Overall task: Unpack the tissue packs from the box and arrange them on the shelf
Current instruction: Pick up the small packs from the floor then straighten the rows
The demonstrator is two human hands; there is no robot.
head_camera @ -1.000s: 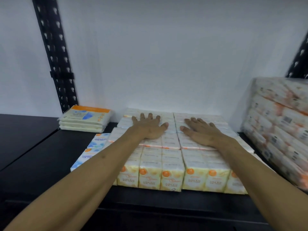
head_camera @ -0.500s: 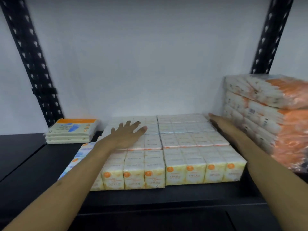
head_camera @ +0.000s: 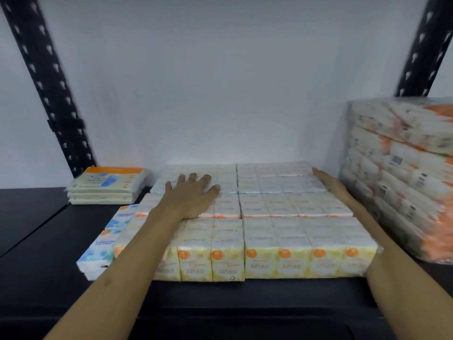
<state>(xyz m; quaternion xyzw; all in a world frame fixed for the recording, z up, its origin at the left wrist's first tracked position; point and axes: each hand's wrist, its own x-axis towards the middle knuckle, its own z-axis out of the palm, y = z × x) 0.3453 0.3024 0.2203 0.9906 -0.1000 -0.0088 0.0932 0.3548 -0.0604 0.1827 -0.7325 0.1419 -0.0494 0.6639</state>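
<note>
The left hand (head_camera: 191,196) lies flat, fingers spread, on top of the yellow tissue packs (head_camera: 274,231), gripping nothing. The right hand (head_camera: 331,184) presses straight fingers along the block's far right edge, holding nothing. Under both palms the packs sit in tight rows on the black shelf (head_camera: 36,253). Left of the left hand lie blue-printed packs (head_camera: 107,244) and a small flat stack (head_camera: 107,186). Just right of the right hand stands a tall wrapped bundle (head_camera: 402,175). Behind the fingertips is a white wall (head_camera: 220,82) between two black perforated uprights (head_camera: 49,82)

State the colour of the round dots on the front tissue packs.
Orange, on pale yellow wrapped tissue packs; head view.
</note>
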